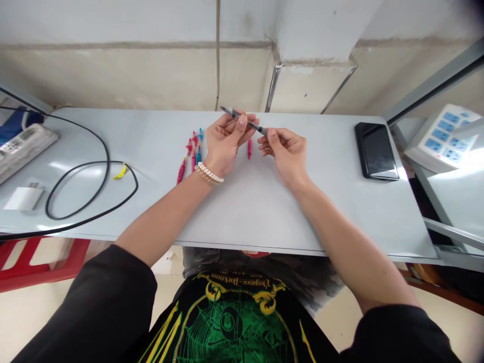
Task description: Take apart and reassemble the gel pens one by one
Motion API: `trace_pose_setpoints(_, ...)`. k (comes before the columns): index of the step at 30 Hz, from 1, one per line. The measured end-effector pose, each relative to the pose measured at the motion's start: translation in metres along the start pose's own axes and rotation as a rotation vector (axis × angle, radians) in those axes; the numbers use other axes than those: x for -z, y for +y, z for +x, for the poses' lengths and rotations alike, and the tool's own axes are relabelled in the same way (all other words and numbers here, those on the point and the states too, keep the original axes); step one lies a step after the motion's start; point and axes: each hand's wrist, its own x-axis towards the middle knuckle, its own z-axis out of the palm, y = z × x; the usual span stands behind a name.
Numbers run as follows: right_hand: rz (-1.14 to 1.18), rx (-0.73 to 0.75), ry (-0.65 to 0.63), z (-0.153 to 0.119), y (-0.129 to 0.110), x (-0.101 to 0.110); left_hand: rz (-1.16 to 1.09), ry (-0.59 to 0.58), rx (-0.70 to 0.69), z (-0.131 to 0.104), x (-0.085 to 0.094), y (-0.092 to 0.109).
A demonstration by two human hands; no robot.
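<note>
Bright light, glare on tabletop (249, 217)

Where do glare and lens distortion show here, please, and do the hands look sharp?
Head view: glare streaks the tabletop near the black cable; wide-angle stretch seemingly enlarges the black sleeves toward the lower corners; left hand, right hand and dark pen look fairly sharp.

Held pen (257, 127), upper centre: dark grey. Pen group (193, 160), left of centre: pink, blue. Tabletop (260, 214): pale grey. Cable (108, 156), left: black. Shirt (230, 327), bottom: black, green spiderweb print.
</note>
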Motion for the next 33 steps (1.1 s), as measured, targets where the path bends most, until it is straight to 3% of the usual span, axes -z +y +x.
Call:
trace_pose_setpoints(3,-0.002,0.056,-0.032,0.001,0.001,0.001,-0.018,0.004,0.019,0.003,0.004,-0.006)
trace_pose_setpoints(7,0.055,-0.014,-0.044,0.003,0.002,0.004,-0.016,0.009,0.048,0.003,0.004,-0.009)
trace_pose_setpoints(11,0.057,0.058,-0.014,0.003,0.005,0.004,-0.026,0.040,0.056,0.000,0.001,-0.008)
trace_pose_setpoints(15,0.039,-0.040,-0.032,0.002,0.005,0.003,0.020,0.033,0.071,-0.001,0.001,-0.010)
trace_pose_setpoints(21,-0.143,0.155,0.086,0.001,0.001,0.007,0.003,0.123,0.082,0.003,0.004,-0.009)
trace_pose_setpoints(28,-0.175,0.217,0.082,0.001,0.003,0.013,-0.128,0.221,0.128,0.003,0.006,0.000)
trace_pose_setpoints(33,-0.150,0.182,0.082,0.000,0.002,0.012,-0.168,0.253,0.150,0.002,0.006,-0.001)
